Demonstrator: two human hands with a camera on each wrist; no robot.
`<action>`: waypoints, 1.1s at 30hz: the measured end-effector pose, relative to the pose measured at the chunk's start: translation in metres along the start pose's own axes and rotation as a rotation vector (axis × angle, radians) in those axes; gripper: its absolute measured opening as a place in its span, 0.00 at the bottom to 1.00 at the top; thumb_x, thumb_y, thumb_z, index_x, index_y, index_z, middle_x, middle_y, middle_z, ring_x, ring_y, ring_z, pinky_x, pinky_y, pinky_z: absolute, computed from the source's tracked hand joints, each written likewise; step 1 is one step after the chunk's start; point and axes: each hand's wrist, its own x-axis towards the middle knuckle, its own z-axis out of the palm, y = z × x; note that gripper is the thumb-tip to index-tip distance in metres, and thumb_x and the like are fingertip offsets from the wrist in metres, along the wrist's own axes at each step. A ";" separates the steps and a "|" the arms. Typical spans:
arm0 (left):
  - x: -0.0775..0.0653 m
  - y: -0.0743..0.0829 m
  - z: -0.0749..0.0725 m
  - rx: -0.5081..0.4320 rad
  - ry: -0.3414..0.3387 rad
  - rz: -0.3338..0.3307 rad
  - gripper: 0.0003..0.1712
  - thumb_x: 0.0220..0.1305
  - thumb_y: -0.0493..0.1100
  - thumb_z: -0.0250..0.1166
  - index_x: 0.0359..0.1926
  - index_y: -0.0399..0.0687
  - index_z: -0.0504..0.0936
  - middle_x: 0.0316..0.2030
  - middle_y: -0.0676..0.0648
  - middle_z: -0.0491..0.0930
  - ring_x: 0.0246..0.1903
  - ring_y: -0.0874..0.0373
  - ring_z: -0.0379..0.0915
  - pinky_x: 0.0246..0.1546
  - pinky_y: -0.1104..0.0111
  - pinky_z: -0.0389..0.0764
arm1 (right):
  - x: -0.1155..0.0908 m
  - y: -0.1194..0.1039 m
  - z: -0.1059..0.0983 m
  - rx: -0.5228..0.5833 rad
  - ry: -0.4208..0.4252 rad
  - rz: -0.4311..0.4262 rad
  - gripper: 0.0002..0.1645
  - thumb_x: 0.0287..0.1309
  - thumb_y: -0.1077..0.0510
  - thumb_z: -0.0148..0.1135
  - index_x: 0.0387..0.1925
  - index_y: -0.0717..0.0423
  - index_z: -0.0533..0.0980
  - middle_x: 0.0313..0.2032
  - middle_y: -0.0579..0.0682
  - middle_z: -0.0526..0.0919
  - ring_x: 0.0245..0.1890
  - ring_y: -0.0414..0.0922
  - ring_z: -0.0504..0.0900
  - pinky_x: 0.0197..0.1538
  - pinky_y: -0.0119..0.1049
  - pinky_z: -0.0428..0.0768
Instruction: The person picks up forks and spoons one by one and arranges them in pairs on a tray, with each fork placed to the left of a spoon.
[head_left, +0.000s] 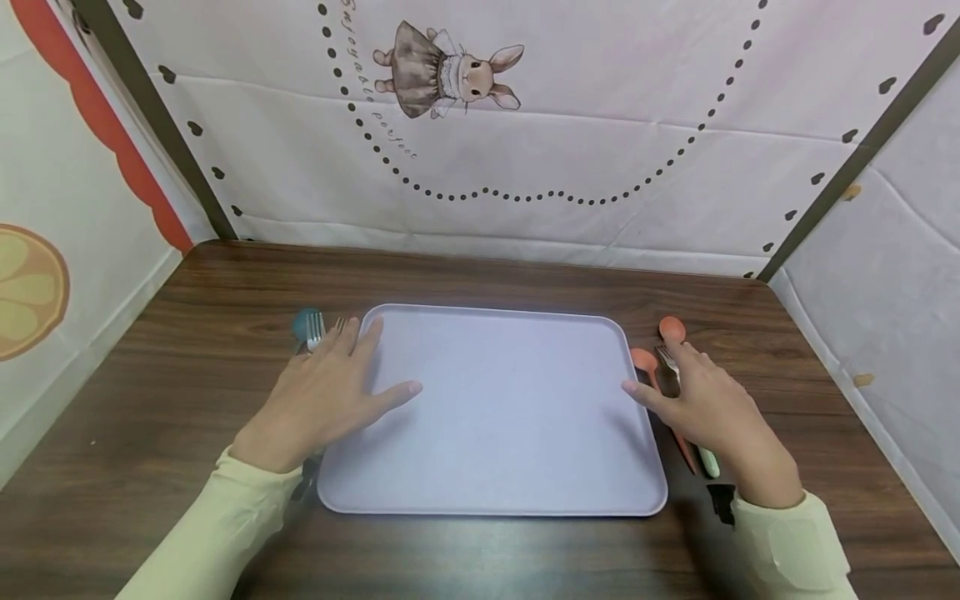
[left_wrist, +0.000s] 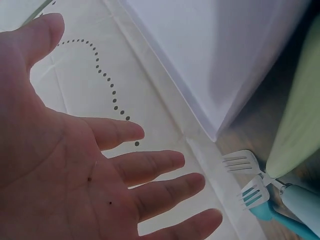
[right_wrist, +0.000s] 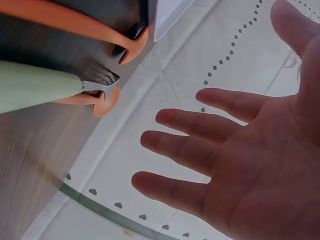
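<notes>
A pale lavender rectangular tray (head_left: 491,408) lies flat on the table. My left hand (head_left: 322,396) is spread over its left edge, thumb pointing inward, palm holding nothing. Around that hand's fingertips show a teal spoon (head_left: 303,322) and two forks, one fork (head_left: 314,331) overlapping the spoon. In the left wrist view a pale green handle (left_wrist: 300,100) and a light teal handle (left_wrist: 302,202) belong to the forks. My right hand (head_left: 705,396) extends over the tray's right side, palm bare. Beneath it lie an orange spoon (head_left: 644,360), another orange spoon (head_left: 672,328) and a green-handled fork (right_wrist: 40,86).
The dark wood-grain table (head_left: 480,554) reaches back to a white cloth wall (head_left: 555,158) printed with a rabbit and dots. Cloth panels rise at both sides, the left one (head_left: 82,250) with an orange slice. A small black piece (head_left: 722,502) sits near my right wrist.
</notes>
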 end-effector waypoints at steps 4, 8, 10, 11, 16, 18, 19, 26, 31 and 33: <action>0.001 -0.002 0.002 -0.025 0.002 0.004 0.61 0.52 0.81 0.38 0.69 0.36 0.49 0.63 0.25 0.54 0.60 0.32 0.49 0.55 0.38 0.60 | 0.001 0.004 0.001 0.010 -0.032 0.044 0.61 0.47 0.20 0.46 0.68 0.60 0.51 0.61 0.71 0.61 0.58 0.66 0.60 0.51 0.68 0.64; 0.001 -0.004 0.003 -0.043 -0.017 -0.004 0.62 0.52 0.82 0.39 0.69 0.35 0.48 0.63 0.25 0.54 0.60 0.32 0.50 0.55 0.38 0.60 | 0.001 0.007 0.000 0.004 -0.040 0.059 0.61 0.48 0.21 0.48 0.67 0.63 0.53 0.57 0.67 0.67 0.51 0.63 0.68 0.45 0.65 0.70; 0.001 -0.005 0.004 -0.047 -0.025 -0.005 0.62 0.52 0.82 0.39 0.69 0.35 0.48 0.63 0.25 0.54 0.60 0.32 0.51 0.54 0.38 0.60 | 0.001 0.009 0.000 -0.004 -0.034 0.053 0.58 0.49 0.23 0.50 0.65 0.63 0.56 0.51 0.66 0.71 0.46 0.60 0.72 0.40 0.62 0.72; 0.001 -0.005 0.004 -0.048 -0.029 -0.007 0.62 0.52 0.82 0.39 0.69 0.34 0.48 0.63 0.25 0.55 0.60 0.32 0.51 0.54 0.38 0.61 | 0.001 0.010 0.000 -0.007 -0.030 0.049 0.56 0.49 0.24 0.52 0.64 0.63 0.57 0.47 0.65 0.73 0.43 0.59 0.73 0.37 0.60 0.72; 0.002 -0.006 0.005 -0.056 -0.035 -0.005 0.62 0.53 0.81 0.40 0.69 0.33 0.48 0.62 0.25 0.57 0.59 0.32 0.53 0.54 0.40 0.62 | 0.002 0.013 -0.002 -0.017 -0.054 0.060 0.54 0.51 0.28 0.54 0.62 0.67 0.59 0.29 0.57 0.72 0.35 0.54 0.72 0.33 0.54 0.72; 0.002 -0.006 0.006 -0.061 -0.036 -0.005 0.62 0.53 0.80 0.40 0.69 0.32 0.48 0.62 0.25 0.57 0.59 0.33 0.54 0.54 0.41 0.63 | 0.002 0.014 -0.002 -0.020 -0.076 0.065 0.56 0.52 0.28 0.54 0.63 0.69 0.57 0.28 0.57 0.71 0.35 0.54 0.72 0.34 0.55 0.72; 0.002 -0.006 0.006 -0.064 -0.037 -0.006 0.61 0.54 0.80 0.41 0.69 0.32 0.48 0.62 0.25 0.58 0.59 0.33 0.54 0.54 0.41 0.63 | 0.002 0.015 -0.002 -0.021 -0.086 0.067 0.57 0.52 0.28 0.53 0.64 0.70 0.56 0.31 0.59 0.73 0.37 0.56 0.72 0.37 0.57 0.73; 0.001 -0.008 0.007 -0.064 -0.023 0.000 0.60 0.55 0.78 0.43 0.67 0.30 0.52 0.59 0.26 0.62 0.53 0.32 0.62 0.48 0.41 0.70 | 0.002 0.021 0.001 -0.011 -0.116 0.056 0.55 0.54 0.30 0.54 0.64 0.71 0.56 0.37 0.63 0.75 0.41 0.58 0.72 0.40 0.60 0.72; 0.002 -0.008 0.008 -0.052 -0.028 -0.011 0.58 0.55 0.77 0.46 0.66 0.30 0.54 0.58 0.28 0.64 0.53 0.35 0.63 0.46 0.42 0.71 | 0.003 0.026 0.004 -0.007 -0.120 0.053 0.43 0.54 0.36 0.58 0.55 0.68 0.64 0.29 0.56 0.73 0.37 0.56 0.73 0.37 0.56 0.72; 0.002 -0.008 0.008 -0.046 -0.031 -0.012 0.57 0.56 0.76 0.47 0.66 0.30 0.55 0.58 0.28 0.65 0.53 0.34 0.64 0.45 0.42 0.72 | 0.003 0.027 0.004 -0.006 -0.125 0.062 0.39 0.54 0.38 0.59 0.52 0.66 0.66 0.29 0.55 0.74 0.36 0.56 0.73 0.36 0.55 0.72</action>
